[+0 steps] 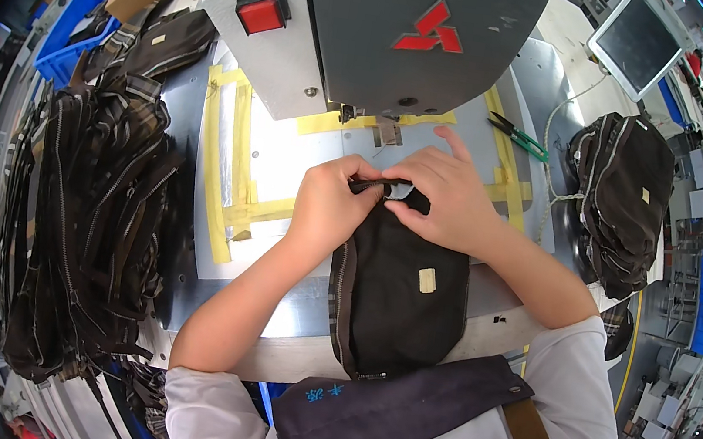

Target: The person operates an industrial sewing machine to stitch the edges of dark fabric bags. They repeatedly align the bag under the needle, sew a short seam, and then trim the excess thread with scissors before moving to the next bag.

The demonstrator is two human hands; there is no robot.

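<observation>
A dark brown fabric pouch [394,304] with a cream label and a zipper down its left side hangs toward me over the near table edge. My left hand [332,200] pinches the left corner of its top end, thumb and fingers pressed together. My right hand [447,192] grips the same end from the right, one finger raised. Between the fingertips shows a small grey-white piece [399,191] at the pouch's folded end; what exactly it is, I cannot tell. Just beyond my hands is the needle area of a grey sewing machine [348,35].
A tall heap of dark pouches [88,222] stands at the left. More pouches [621,200] are stacked at the right. Green-handled thread snips [519,137] lie right of the machine. Yellow tape [218,177] marks the work plate. A screen [639,42] stands back right.
</observation>
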